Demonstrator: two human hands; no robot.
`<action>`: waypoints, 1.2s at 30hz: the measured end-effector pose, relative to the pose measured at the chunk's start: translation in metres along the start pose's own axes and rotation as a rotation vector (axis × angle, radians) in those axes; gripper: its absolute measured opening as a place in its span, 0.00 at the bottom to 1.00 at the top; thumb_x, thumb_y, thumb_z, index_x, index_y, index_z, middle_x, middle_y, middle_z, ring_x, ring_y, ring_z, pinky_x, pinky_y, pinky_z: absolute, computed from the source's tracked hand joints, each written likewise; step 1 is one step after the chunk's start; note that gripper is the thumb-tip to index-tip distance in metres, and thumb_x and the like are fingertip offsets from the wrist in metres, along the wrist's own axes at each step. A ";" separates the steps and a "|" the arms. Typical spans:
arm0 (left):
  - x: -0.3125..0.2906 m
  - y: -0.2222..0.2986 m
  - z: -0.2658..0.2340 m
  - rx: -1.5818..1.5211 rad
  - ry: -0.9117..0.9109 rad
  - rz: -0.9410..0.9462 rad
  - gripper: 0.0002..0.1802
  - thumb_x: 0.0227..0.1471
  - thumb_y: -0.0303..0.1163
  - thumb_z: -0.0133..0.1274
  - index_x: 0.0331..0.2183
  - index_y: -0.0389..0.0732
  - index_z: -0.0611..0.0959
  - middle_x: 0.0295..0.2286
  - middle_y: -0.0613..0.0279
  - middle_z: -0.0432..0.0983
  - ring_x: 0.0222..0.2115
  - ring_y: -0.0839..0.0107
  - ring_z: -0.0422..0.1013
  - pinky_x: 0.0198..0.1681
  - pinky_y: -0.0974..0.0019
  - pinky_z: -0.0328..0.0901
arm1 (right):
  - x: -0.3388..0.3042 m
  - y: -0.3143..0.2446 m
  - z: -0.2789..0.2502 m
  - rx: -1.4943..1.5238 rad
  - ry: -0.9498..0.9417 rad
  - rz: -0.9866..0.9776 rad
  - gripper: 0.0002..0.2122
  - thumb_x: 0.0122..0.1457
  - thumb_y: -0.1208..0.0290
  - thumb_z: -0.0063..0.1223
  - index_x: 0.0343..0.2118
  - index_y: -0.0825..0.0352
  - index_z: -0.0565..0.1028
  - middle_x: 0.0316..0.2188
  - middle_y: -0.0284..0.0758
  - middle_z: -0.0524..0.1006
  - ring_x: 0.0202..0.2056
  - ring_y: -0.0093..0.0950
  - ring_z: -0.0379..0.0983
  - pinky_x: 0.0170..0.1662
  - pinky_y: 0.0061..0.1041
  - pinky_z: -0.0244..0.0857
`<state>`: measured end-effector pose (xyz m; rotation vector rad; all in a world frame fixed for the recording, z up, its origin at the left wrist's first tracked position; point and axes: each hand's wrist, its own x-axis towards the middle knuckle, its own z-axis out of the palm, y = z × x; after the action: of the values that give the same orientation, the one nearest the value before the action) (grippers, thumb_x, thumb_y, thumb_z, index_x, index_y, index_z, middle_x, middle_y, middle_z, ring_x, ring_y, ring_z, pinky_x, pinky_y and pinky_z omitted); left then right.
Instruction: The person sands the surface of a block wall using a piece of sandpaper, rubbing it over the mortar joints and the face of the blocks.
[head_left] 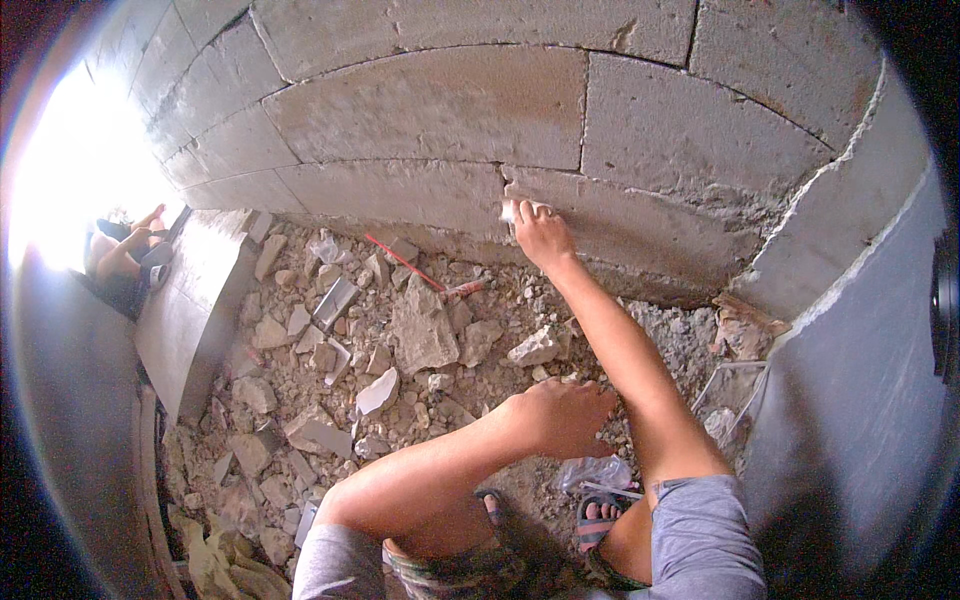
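Note:
My right hand (543, 230) reaches forward to the block wall (410, 195), its fingers closed around a small white piece (508, 211). The piece sits at the wall's face, just below an upright joint between two blocks; its kind is too small to tell. My left hand (565, 415) is nearer to me, beside my right forearm, its back turned up and its fingers curled under. What those fingers hold, if anything, is hidden. Below both hands lies broken rubble (425, 325).
A thin red strip (400, 260) lies on the rubble near the wall. A large pale slab (195, 300) leans at the left, with another person (125, 255) beyond it. Clear plastic (592, 472) lies by my sandalled feet. A smooth grey panel (850, 350) rises at the right.

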<state>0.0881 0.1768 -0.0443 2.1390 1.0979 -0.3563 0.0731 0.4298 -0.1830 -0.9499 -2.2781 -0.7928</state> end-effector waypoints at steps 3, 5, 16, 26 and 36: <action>0.002 -0.004 0.006 0.030 0.035 -0.006 0.35 0.49 0.53 0.51 0.48 0.34 0.68 0.47 0.42 0.67 0.50 0.48 0.63 0.53 0.50 0.58 | -0.001 -0.007 -0.002 0.076 -0.223 0.017 0.21 0.52 0.72 0.46 0.51 0.66 0.68 0.34 0.36 0.70 0.33 0.33 0.73 0.32 0.27 0.72; -0.001 -0.006 0.007 0.021 0.044 0.014 0.34 0.49 0.53 0.50 0.47 0.34 0.68 0.47 0.42 0.67 0.50 0.48 0.63 0.53 0.50 0.59 | 0.002 -0.004 -0.009 0.108 0.004 -0.018 0.22 0.52 0.73 0.46 0.53 0.66 0.66 0.33 0.36 0.69 0.31 0.32 0.73 0.32 0.25 0.72; 0.003 -0.002 0.002 0.044 0.050 0.012 0.34 0.49 0.54 0.49 0.45 0.33 0.70 0.44 0.41 0.69 0.48 0.48 0.66 0.52 0.50 0.60 | -0.002 0.017 -0.024 -0.011 -0.053 0.042 0.24 0.53 0.74 0.46 0.56 0.66 0.62 0.33 0.37 0.68 0.33 0.31 0.72 0.31 0.22 0.72; 0.002 -0.005 0.004 0.015 0.049 0.024 0.34 0.48 0.53 0.51 0.46 0.34 0.70 0.44 0.41 0.69 0.46 0.47 0.66 0.50 0.50 0.62 | -0.001 0.017 -0.020 -0.068 -0.015 0.012 0.26 0.52 0.73 0.46 0.56 0.67 0.60 0.36 0.36 0.68 0.34 0.28 0.71 0.27 0.21 0.72; 0.005 -0.006 0.004 0.020 0.001 0.010 0.33 0.49 0.52 0.51 0.45 0.33 0.70 0.43 0.41 0.69 0.47 0.47 0.66 0.51 0.51 0.61 | 0.019 0.004 -0.021 0.017 -0.047 0.017 0.22 0.54 0.70 0.46 0.53 0.66 0.65 0.37 0.37 0.69 0.32 0.30 0.72 0.30 0.25 0.72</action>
<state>0.0861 0.1792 -0.0525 2.1619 1.0883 -0.3625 0.0703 0.4262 -0.1551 -0.9886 -2.3097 -0.7506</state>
